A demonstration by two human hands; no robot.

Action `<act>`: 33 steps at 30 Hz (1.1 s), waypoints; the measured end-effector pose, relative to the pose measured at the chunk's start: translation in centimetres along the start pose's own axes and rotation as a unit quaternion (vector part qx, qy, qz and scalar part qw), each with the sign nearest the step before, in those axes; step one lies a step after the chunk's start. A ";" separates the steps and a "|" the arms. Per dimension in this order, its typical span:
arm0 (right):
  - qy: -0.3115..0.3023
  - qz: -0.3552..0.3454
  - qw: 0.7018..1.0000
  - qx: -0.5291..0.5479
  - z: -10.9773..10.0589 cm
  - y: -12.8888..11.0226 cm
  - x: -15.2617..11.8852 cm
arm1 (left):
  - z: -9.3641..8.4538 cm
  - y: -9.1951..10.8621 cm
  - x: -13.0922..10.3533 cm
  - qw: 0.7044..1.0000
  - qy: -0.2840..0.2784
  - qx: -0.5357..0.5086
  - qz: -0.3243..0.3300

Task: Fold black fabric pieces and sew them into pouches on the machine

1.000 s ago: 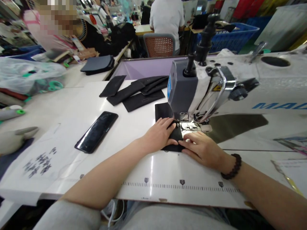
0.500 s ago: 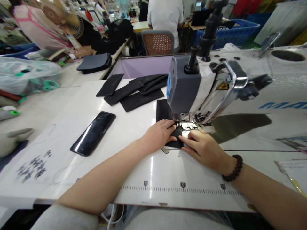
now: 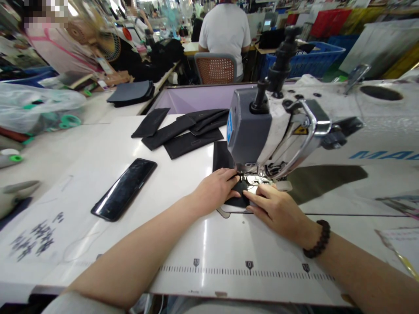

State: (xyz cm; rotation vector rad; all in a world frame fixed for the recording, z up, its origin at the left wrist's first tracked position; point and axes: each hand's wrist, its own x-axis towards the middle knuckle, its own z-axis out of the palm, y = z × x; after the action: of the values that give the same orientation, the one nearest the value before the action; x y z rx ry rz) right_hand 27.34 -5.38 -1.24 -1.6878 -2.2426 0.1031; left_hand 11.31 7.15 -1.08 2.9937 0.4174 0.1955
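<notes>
A black fabric piece (image 3: 222, 155) lies on the white machine table, partly under the head of a sewing machine (image 3: 250, 126). My left hand (image 3: 216, 188) rests on this fabric with its fingers stretched out, their tips close to the presser foot. On the right edge of the same piece, the fingertips of my right hand (image 3: 276, 209) press down beside the metal needle plate (image 3: 257, 180); those fingers are apart. Part of the fabric is hidden by the machine head and my left hand. A dark beaded bracelet (image 3: 319, 240) circles my right wrist.
Several black fabric pieces (image 3: 193, 141) lie piled behind the left hand. A phone (image 3: 124, 189) lies left of my left forearm. Dark scraps (image 3: 36, 240) are farther left. A grey stack (image 3: 131, 92) stands on the neighbouring table. A person in white (image 3: 225, 30) sits ahead.
The whole scene sits slightly lower in the picture as my head view tips up. Both hands stay at almost the same spots on the black fabric piece.
</notes>
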 end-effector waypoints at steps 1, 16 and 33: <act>-0.001 0.000 1.000 0.001 0.0 0.0 0.0 | 0.0 0.0 0.0 1.000 -0.002 0.000 0.002; 0.000 0.012 1.000 -0.001 0.0 -0.1 0.2 | 0.0 -0.4 0.1 1.000 0.002 0.000 -0.002; 0.013 -0.095 0.995 0.023 -0.2 -0.1 -0.4 | -1.3 0.8 -1.0 0.986 -0.015 -0.061 0.153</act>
State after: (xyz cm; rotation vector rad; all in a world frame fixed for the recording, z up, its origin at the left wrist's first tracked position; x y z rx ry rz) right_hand 27.38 -5.82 -1.15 -1.4367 -2.3476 0.0866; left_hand 10.38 6.19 0.22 2.9175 -0.0581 0.1926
